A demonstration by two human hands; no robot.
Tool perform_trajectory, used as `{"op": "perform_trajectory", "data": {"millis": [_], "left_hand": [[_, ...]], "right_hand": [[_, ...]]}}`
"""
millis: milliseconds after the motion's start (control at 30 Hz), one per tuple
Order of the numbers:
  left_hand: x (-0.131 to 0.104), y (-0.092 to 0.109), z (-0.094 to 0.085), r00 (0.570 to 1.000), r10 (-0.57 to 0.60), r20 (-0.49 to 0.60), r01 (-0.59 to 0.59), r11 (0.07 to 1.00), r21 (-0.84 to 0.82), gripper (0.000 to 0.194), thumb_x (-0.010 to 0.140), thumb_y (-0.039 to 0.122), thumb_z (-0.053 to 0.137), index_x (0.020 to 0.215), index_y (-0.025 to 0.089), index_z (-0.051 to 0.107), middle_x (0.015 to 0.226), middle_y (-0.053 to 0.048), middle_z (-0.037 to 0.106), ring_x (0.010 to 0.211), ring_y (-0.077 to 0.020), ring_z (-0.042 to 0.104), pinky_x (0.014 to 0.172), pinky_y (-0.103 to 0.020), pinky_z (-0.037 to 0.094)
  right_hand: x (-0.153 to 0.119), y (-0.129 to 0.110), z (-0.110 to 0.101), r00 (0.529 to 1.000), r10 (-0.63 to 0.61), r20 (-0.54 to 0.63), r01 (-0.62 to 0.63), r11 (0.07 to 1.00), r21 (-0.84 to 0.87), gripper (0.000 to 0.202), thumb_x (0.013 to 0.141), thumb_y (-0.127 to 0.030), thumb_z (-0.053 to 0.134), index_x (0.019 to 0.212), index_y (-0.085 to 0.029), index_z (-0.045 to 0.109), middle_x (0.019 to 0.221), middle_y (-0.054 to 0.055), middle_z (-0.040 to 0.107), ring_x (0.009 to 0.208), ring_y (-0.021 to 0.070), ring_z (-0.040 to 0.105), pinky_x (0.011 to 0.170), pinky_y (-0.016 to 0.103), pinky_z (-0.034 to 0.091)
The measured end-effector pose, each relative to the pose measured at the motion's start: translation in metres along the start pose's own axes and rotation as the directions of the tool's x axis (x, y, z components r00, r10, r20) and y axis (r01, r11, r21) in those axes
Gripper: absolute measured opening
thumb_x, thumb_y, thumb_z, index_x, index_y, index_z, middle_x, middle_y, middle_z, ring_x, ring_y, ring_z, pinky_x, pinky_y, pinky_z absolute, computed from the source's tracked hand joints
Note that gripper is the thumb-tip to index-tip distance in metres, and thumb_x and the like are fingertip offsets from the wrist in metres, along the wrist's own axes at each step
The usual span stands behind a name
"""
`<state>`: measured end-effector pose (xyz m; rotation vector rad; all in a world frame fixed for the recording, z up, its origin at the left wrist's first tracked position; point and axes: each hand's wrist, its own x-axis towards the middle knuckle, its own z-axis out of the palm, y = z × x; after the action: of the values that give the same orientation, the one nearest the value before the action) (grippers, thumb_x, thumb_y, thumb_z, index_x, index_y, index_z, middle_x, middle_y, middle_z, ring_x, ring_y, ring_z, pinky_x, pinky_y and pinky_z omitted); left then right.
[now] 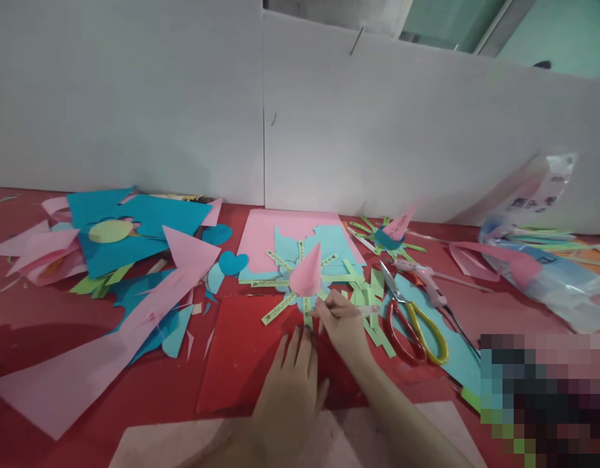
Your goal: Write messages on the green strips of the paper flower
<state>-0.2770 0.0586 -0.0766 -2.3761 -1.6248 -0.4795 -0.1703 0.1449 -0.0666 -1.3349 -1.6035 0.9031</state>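
Observation:
A pink paper cone point(307, 273) stands on a light blue base, with green patterned strips point(279, 309) spreading out around it. My right hand point(343, 325) pinches a pen point(361, 311), its tip end at the strip pointing toward me. Flat on the red sheet point(231, 351), my left hand point(292, 370) has its fingers stretched out, fingertips at the lower end of that same strip. Whatever marks are under the pen tip are too small to make out.
Scissors point(414, 325) with red and yellow handles and a glue gun point(429, 283) lie to the right. A similar cone piece point(397, 227) stands behind them. Pink scraps point(148, 312) and blue sheets point(148, 224) cover the left. Green strips point(372, 299) lie beside my right hand.

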Motion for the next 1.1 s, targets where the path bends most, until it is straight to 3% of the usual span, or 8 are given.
{"op": "perform_trajectory", "data": {"millis": [167, 267, 533, 767, 967, 1100], "left_hand": [[0.0002, 0.0, 0.0005, 1.0, -0.009, -0.008, 0.009, 1.0, 0.009, 0.042, 0.083, 0.032, 0.035, 0.107, 0.006, 0.057, 0.114, -0.015, 0.057, 0.105, -0.0278, 0.053, 0.086, -0.039, 0.046], [-0.0013, 0.0011, 0.0014, 1.0, -0.012, -0.013, 0.012, 1.0, 0.013, 0.041, 0.084, 0.03, 0.034, 0.107, 0.005, 0.057, 0.115, -0.016, 0.057, 0.105, -0.0272, 0.053, 0.085, -0.037, 0.047], [-0.0034, 0.0026, 0.0019, 1.0, -0.002, 0.017, 0.003, 1.0, -0.009, 0.032, 0.082, 0.025, 0.038, 0.102, 0.007, 0.056, 0.114, -0.016, 0.057, 0.107, -0.0274, 0.052, 0.085, -0.039, 0.047], [-0.003, 0.0038, 0.0016, 1.0, -0.008, 0.002, 0.008, 1.0, -0.007, 0.031, 0.083, 0.022, 0.036, 0.101, 0.009, 0.056, 0.111, -0.014, 0.059, 0.105, -0.0253, 0.052, 0.084, -0.038, 0.046], [-0.0046, 0.0073, 0.004, 1.0, -0.012, -0.012, 0.012, 1.0, 0.017, 0.029, 0.083, 0.02, 0.038, 0.102, 0.008, 0.057, 0.106, -0.013, 0.06, 0.105, -0.0236, 0.052, 0.085, -0.036, 0.044], [-0.0057, 0.0068, 0.006, 1.0, 0.0, -0.009, 0.001, 1.0, 0.022, 0.03, 0.082, 0.02, 0.04, 0.103, 0.006, 0.056, 0.107, -0.014, 0.06, 0.104, -0.0238, 0.052, 0.085, -0.035, 0.043]], "right_hand": [[-0.0018, -0.0035, -0.002, 0.994, -0.026, -0.103, 0.033, 0.997, 0.071, 0.03, 0.082, -0.034, 0.047, 0.057, -0.023, 0.034, 0.038, -0.009, 0.038, 0.039, 0.0109, 0.047, 0.056, 0.024, 0.044], [-0.0023, -0.0061, -0.0022, 0.99, -0.004, -0.142, 0.015, 0.997, 0.081, 0.034, 0.082, -0.036, 0.047, 0.055, -0.022, 0.032, 0.038, -0.008, 0.037, 0.038, 0.0108, 0.048, 0.052, 0.024, 0.043], [-0.0022, -0.0036, 0.0011, 0.999, 0.04, -0.002, -0.04, 0.999, 0.027, 0.035, 0.081, -0.035, 0.049, 0.053, -0.023, 0.031, 0.033, -0.007, 0.037, 0.046, 0.0154, 0.058, 0.043, 0.021, 0.037], [-0.0017, -0.005, 0.0013, 0.998, 0.033, -0.055, -0.035, 0.999, -0.024, 0.034, 0.08, -0.034, 0.047, 0.053, -0.023, 0.03, 0.033, -0.007, 0.035, 0.052, 0.0166, 0.06, 0.044, 0.021, 0.039], [-0.0021, -0.0058, 0.0008, 0.999, 0.05, -0.006, -0.05, 0.998, -0.026, 0.032, 0.078, -0.032, 0.048, 0.052, -0.023, 0.032, 0.035, -0.006, 0.042, 0.053, 0.0172, 0.061, 0.045, 0.022, 0.04], [-0.0016, -0.0064, 0.0017, 0.998, 0.068, -0.013, -0.068, 0.998, -0.009, 0.033, 0.077, -0.029, 0.048, 0.051, -0.023, 0.03, 0.033, -0.008, 0.037, 0.048, 0.0161, 0.059, 0.044, 0.021, 0.04]]}}
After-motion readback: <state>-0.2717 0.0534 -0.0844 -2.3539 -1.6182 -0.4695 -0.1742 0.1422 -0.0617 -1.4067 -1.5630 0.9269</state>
